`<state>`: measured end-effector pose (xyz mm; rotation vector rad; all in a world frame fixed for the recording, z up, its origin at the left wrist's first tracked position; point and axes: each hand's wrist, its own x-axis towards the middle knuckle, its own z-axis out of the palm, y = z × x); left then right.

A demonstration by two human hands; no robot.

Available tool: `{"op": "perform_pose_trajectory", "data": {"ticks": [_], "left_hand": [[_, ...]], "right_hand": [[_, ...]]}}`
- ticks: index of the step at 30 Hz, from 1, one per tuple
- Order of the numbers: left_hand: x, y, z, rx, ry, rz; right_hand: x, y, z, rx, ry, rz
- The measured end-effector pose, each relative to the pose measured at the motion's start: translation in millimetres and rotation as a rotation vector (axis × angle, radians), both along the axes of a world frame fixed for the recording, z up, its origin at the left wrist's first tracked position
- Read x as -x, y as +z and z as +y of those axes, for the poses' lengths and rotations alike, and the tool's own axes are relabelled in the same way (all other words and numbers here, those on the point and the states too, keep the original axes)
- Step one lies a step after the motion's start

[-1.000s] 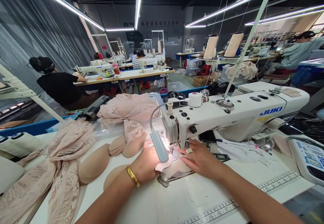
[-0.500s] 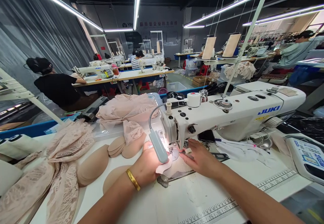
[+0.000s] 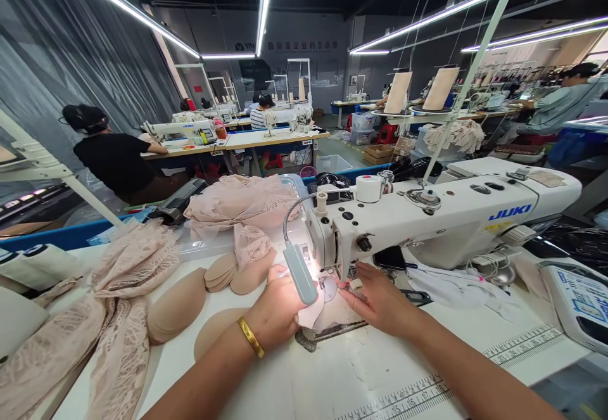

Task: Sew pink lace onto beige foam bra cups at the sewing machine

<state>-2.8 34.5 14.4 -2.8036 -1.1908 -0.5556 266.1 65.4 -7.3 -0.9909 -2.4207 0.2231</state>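
A pale pink fabric piece lies at the needle end of the white sewing machine. My left hand, with a gold bangle at the wrist, is closed on this piece from the left; the grey lamp covers some of its fingers. From the right, my right hand reaches in under the machine head, thumb and finger closed at the fabric's edge beside a round clear disc. A pale band wraps one right finger. The stitching point itself is hard to make out.
Beige moulded cups and a stack of smaller ones lie left, near pink lace pieces. More lace fills a clear tray behind. A control box stands right. Co-workers sit at machines beyond.
The whole view has shifted slightly, so things appear a little further right and lower. Both hands keep nearly the same place at the machine; the fabric's near edge has turned slightly.
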Motion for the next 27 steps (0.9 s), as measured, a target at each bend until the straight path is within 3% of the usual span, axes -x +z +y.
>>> {"op": "perform_pose_trajectory", "data": {"ticks": [7,16,21,27], "left_hand": [[-1.6,-4.0,-7.3,-0.052,-0.034,-0.039],[-16.4,-1.0,-34.4,-0.052,-0.065,0.029],[-21.7,-8.4,-38.3,-0.07,-0.056,0.065],[-22.2,-15.3,-26.4,-0.122,-0.041,0.078]], "right_hand": [[-0.1,2.1,-3.8,0.044,0.035,-0.057],[3.3,12.1,-11.7,0.146,0.346,-0.098],[4.9,7.6,-12.4,0.145,0.335,-0.159],[10.1,5.6,-10.1,0.13,0.242,-0.164]]}}
